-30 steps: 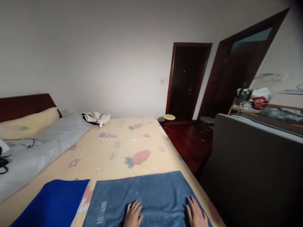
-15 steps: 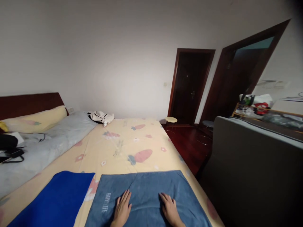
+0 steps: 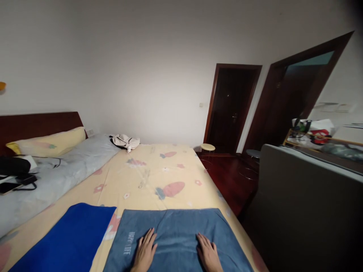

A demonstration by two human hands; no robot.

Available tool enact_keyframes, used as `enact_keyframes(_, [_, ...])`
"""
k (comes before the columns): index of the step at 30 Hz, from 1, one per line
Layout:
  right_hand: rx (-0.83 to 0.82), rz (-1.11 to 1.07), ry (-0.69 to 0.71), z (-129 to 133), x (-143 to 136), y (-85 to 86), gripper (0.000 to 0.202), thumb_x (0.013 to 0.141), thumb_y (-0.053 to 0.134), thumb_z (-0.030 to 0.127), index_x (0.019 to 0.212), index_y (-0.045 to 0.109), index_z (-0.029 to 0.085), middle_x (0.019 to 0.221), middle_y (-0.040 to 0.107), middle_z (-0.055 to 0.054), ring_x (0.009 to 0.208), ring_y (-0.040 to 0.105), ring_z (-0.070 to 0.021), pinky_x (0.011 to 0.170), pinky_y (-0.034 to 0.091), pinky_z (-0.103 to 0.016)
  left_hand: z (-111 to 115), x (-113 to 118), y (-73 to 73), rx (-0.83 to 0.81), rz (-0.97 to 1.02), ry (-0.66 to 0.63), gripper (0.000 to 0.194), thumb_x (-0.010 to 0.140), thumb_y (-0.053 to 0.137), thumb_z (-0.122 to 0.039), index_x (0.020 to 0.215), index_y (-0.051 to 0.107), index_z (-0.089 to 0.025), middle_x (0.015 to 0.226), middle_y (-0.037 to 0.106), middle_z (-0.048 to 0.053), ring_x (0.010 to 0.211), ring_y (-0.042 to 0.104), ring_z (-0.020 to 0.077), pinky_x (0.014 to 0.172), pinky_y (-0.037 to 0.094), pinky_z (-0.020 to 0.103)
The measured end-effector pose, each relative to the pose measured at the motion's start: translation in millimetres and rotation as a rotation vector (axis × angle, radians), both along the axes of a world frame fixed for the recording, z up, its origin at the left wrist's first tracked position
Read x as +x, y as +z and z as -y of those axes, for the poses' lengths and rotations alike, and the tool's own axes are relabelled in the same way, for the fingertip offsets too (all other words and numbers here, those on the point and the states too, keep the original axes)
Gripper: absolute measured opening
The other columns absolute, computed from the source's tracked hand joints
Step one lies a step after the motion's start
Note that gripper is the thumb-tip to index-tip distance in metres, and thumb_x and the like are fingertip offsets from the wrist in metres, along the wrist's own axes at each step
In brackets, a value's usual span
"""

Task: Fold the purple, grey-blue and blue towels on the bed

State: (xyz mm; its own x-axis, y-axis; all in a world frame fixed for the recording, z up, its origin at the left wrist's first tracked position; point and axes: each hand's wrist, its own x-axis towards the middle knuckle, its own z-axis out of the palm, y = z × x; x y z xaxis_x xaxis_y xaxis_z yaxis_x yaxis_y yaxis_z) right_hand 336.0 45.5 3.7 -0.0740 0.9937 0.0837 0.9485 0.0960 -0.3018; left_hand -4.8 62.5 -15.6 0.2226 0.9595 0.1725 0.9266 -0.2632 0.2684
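A grey-blue towel (image 3: 172, 223) with pale "HAPPY LIFE" lettering lies spread on the bed at the bottom of the view, lightly creased between my hands. My left hand (image 3: 145, 250) rests flat on it, just right of the lettering, fingers stretched out. Farther right, my right hand (image 3: 208, 252) also lies palm down on the towel with its fingers extended. Neither hand grips anything. To the left is a bright blue cloth (image 3: 65, 238), lying flat and apart from both hands. The near edge of the towel is out of view.
The bed's yellow sheet (image 3: 159, 170) has a carrot print. A grey quilt (image 3: 73, 162), a pillow (image 3: 53, 142) and a white bag (image 3: 124, 141) lie toward the headboard and wall. A dark grey panel (image 3: 300, 204) stands right of the bed; a stool (image 3: 207, 147) is near the door.
My right hand has slid slightly right across the towel, while my left hand stays nearly in place. The camera view has shifted a little.
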Motion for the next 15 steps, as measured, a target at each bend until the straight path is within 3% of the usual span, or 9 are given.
enact_keyframes(3, [0.023, 0.008, -0.033, -3.5, 2.3, -1.9, 0.038, 0.09, 0.039, 0.029, 0.12, 0.062, 0.027, 0.132, 0.062, -0.006, 0.12, 0.054, -0.0255, 0.1, 0.036, -0.043, 4.0, -8.1, -1.5, -0.045, -0.005, -0.063, 0.043, 0.091, 0.046, -0.026, 0.134, 0.052, -0.034, 0.147, 0.05, 0.001, 0.136, 0.044, 0.0185, 0.11, 0.037, 0.039])
enact_keyframes(7, [0.096, 0.037, -0.077, -15.5, -5.5, 7.5, 0.037, 0.09, 0.033, 0.019, 0.1, 0.068, 0.023, 0.107, 0.071, -0.008, 0.103, 0.061, -0.0249, 0.091, 0.039, -0.04, -6.1, -2.1, 16.3, -0.039, -0.069, -0.002, 0.037, 0.088, 0.044, -0.014, 0.112, 0.066, -0.031, 0.126, 0.067, 0.001, 0.12, 0.058, 0.0182, 0.105, 0.04, 0.04])
enact_keyframes(11, [0.125, 0.021, -0.094, -18.1, -8.6, 3.4, 0.038, 0.093, 0.034, 0.027, 0.115, 0.064, 0.022, 0.119, 0.067, -0.01, 0.112, 0.059, -0.0252, 0.097, 0.039, -0.042, -16.9, 8.3, 28.4, -0.001, -0.083, 0.049, 0.041, 0.093, 0.033, -0.014, 0.112, 0.067, -0.027, 0.111, 0.073, 0.004, 0.107, 0.065, 0.0185, 0.101, 0.044, 0.039])
enact_keyframes(15, [0.176, -0.076, -0.075, -3.5, 14.8, -20.7, 0.047, 0.091, 0.038, 0.046, 0.132, 0.053, 0.029, 0.14, 0.056, -0.005, 0.128, 0.051, -0.0231, 0.104, 0.039, -0.042, -2.5, -12.1, 12.3, 0.072, -0.051, 0.026, 0.044, 0.096, 0.035, -0.035, 0.136, 0.052, -0.029, 0.141, 0.057, 0.005, 0.129, 0.052, 0.0206, 0.106, 0.041, 0.037])
